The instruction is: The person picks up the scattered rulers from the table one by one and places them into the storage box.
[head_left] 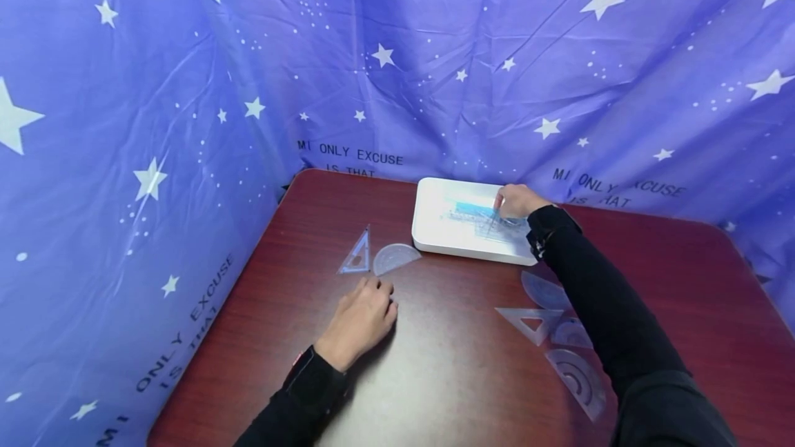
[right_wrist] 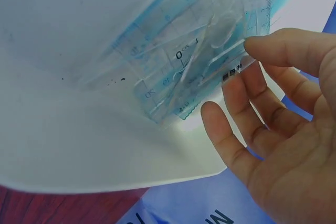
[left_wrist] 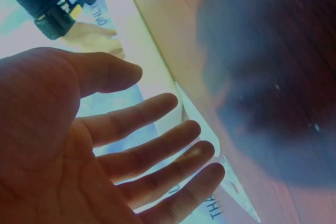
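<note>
At the far side of the table my right hand (head_left: 520,201) reaches into a white tray (head_left: 431,226). In the right wrist view its thumb and fingertips pinch the edge of a clear set square (right_wrist: 197,69) over a pile of clear and blue-tinted plastic rulers (right_wrist: 149,85). Parts of the pile overlap, hiding some outlines. My left hand (head_left: 360,316) holds nothing and is low over the table, fingers relaxed and spread in the left wrist view. Just beyond its fingertips lie a clear set square (head_left: 348,268) and a half-round protractor (head_left: 397,258), side by side.
Right of the middle, under and beside my right forearm, lie a protractor (head_left: 542,290), a set square (head_left: 518,316), a smaller protractor (head_left: 571,334) and a larger protractor (head_left: 577,381). A purple star-print curtain (head_left: 435,102) surrounds the dark red table (head_left: 279,336).
</note>
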{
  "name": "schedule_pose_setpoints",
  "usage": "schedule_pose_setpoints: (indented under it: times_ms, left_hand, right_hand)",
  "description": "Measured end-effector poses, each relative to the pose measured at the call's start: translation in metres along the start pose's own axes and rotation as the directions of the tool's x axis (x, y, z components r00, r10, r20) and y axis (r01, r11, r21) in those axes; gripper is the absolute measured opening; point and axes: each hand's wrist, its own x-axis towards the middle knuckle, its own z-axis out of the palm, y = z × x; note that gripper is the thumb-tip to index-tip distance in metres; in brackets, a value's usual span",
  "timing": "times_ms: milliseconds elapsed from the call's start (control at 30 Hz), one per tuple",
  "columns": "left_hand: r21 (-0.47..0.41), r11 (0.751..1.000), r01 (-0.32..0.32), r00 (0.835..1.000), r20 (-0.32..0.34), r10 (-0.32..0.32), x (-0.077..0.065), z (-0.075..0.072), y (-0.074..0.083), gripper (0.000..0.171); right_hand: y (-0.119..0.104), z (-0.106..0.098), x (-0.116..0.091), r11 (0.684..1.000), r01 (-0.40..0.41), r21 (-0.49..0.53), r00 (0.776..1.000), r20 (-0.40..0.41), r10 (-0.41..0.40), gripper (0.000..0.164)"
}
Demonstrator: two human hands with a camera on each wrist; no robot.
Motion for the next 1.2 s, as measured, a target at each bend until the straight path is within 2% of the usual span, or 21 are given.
schedule_pose_setpoints:
  times_ms: [33,133,233,267,367,500,633,700,833,900,1000,1067,1200]
  left_hand:
    - [0.005,1.000,-0.014,1.000,-0.023,0.014,0.002,0.006,-0.005,0.016]
    - [-0.033,0.999,-0.001,1.000,-0.024,0.000,0.008,0.009,-0.016,0.016]
    - [-0.036,0.999,0.019,0.999,-0.044,-0.021,0.020,0.028,-0.041,0.017]
    - [-0.050,0.998,0.047,0.998,-0.033,-0.048,0.025,0.030,-0.048,0.018]
    - [-0.069,0.990,0.120,0.991,-0.048,-0.123,0.038,0.052,-0.078,0.024]
    - [-0.121,0.963,0.240,0.969,-0.026,-0.245,0.053,0.053,-0.095,0.034]
    - [-0.131,0.943,0.305,0.949,-0.040,-0.312,0.066,0.042,-0.094,0.036]
    - [-0.127,0.936,0.328,0.942,-0.031,-0.335,0.071,0.032,-0.088,0.037]
    - [-0.108,0.910,0.399,0.917,0.062,-0.395,0.079,0.011,-0.073,0.041]
    - [-0.089,0.895,0.437,0.897,0.113,-0.427,0.082,0.003,-0.066,0.042]
    - [-0.053,0.877,0.478,0.873,0.143,-0.467,0.087,0.002,-0.063,0.046]
    - [-0.039,0.868,0.495,0.862,0.150,-0.485,0.090,0.003,-0.062,0.048]
    - [-0.027,0.861,0.507,0.854,0.150,-0.498,0.094,0.004,-0.060,0.049]
  right_hand:
    - [0.001,0.000,-0.001,1.000,0.001,0.001,1.000,0.000,-0.001,0.025]
    - [0.000,-0.005,-0.007,1.000,-0.008,0.011,1.000,0.018,0.008,0.027]
    - [-0.006,-0.012,-0.016,1.000,-0.004,-0.009,0.999,0.046,0.004,0.032]
    - [-0.009,-0.016,-0.020,1.000,-0.001,-0.018,0.998,0.059,0.002,0.034]
    - [-0.021,-0.025,-0.034,0.999,0.023,-0.042,0.996,0.085,-0.020,0.042]
    - [-0.040,-0.033,-0.059,0.996,0.066,-0.058,0.995,0.077,-0.061,0.044]
    - [-0.054,-0.032,-0.088,0.989,0.126,-0.076,0.992,0.030,-0.125,0.040]
    - [-0.059,-0.028,-0.102,0.985,0.152,-0.079,0.988,0.016,-0.151,0.039]
    - [-0.072,-0.020,-0.133,0.981,0.173,-0.081,0.985,0.017,-0.173,0.041]
    - [-0.077,-0.015,-0.150,0.979,0.183,-0.088,0.983,0.019,-0.182,0.042]
    - [-0.085,-0.008,-0.176,0.979,0.186,-0.086,0.982,0.036,-0.184,0.043]
    - [-0.089,-0.002,-0.193,0.983,0.169,-0.074,0.985,0.048,-0.166,0.045]
    - [-0.092,0.015,-0.223,0.993,0.109,-0.039,0.994,0.034,-0.108,0.049]
